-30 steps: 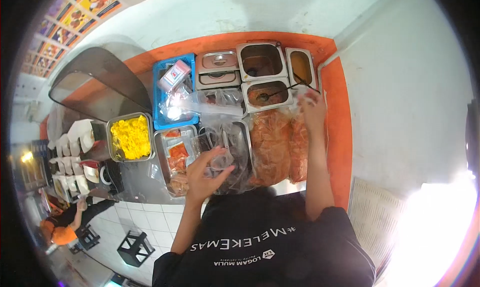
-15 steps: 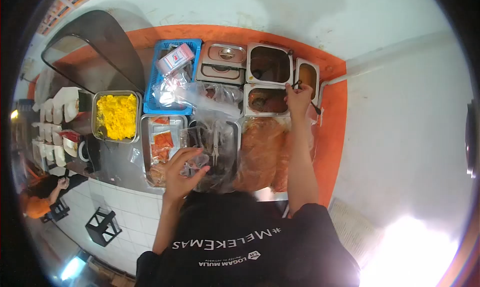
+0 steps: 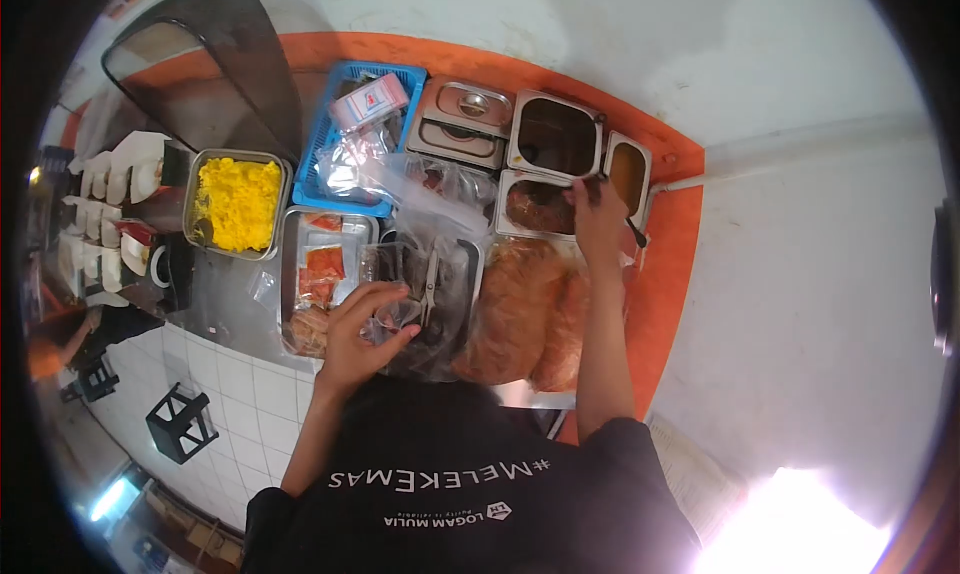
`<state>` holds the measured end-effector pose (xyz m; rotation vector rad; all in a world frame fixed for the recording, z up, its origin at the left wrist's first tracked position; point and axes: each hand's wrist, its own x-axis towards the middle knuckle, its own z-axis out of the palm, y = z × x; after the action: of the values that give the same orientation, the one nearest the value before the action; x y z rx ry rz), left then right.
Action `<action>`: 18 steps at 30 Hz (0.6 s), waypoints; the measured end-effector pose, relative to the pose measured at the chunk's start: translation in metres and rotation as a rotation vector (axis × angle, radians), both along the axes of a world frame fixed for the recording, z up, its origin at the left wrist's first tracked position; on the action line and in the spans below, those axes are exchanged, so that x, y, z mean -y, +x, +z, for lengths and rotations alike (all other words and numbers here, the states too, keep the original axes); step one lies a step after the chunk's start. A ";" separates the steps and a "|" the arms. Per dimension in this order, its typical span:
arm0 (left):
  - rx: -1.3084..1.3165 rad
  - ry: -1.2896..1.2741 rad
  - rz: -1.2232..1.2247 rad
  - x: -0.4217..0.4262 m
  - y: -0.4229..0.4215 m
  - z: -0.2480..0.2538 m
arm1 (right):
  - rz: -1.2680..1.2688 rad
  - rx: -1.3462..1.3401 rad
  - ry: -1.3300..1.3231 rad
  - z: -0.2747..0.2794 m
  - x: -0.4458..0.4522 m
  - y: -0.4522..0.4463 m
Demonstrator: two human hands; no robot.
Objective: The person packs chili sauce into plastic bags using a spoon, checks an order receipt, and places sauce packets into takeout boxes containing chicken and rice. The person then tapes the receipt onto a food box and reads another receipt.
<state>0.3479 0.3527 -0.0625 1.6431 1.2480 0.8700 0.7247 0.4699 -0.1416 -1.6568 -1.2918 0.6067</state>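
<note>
My left hand [image 3: 362, 336] holds a small clear plastic bag [image 3: 395, 319], its thumb and fingers curved around the bag's mouth. Beside it, scissors [image 3: 431, 286] lie on plastic in a metal tray [image 3: 479, 274]. My right hand [image 3: 600, 212] pinches a dark ladle handle [image 3: 592, 182] at the right rim of a metal pan of reddish sauce [image 3: 535, 206]. A larger pan of dark liquid [image 3: 555, 134] is behind that one, and a narrow pan of yellow-brown sauce [image 3: 627, 174] stands to the right. The ladle's bowl cannot be made out.
Large orange-brown filled bags [image 3: 515, 309] lie in front of the pans. To the left are a blue basket [image 3: 318, 169], a tray of packets [image 3: 290, 274], a yellow food container [image 3: 238, 204] and white boxes [image 3: 115, 214]. A black stool [image 3: 182, 424] and another person's arm [image 3: 85, 332] are at left.
My right hand has moved from beside the narrow pan to the reddish sauce pan and closed on a ladle handle. My left hand still holds the bag. The camera view has shifted.
</note>
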 end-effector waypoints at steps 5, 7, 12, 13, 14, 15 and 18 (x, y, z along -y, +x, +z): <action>0.039 0.020 0.083 0.006 -0.008 -0.014 | -0.020 0.329 -0.070 -0.006 0.058 0.005; 0.017 0.048 0.076 0.005 -0.004 -0.011 | -0.068 0.226 -0.102 -0.017 0.067 0.001; 0.007 0.055 0.052 0.002 0.003 0.001 | -0.302 -0.293 0.045 -0.042 0.068 -0.021; 0.004 0.058 0.045 0.003 0.004 0.003 | -0.296 -0.343 0.038 -0.043 0.070 -0.025; 0.002 0.062 0.039 0.003 0.005 0.005 | -0.289 -0.390 0.032 -0.042 0.071 -0.029; -0.023 0.078 0.032 0.003 0.005 0.006 | -0.279 -0.438 0.028 -0.042 0.071 -0.030; -0.068 0.092 0.020 0.009 0.003 0.006 | -0.175 -0.351 -0.009 -0.047 0.074 -0.033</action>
<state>0.3509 0.3439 -0.0561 1.7488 1.2900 0.9027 0.6913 0.3958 -0.1891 -1.5656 -0.8835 0.7577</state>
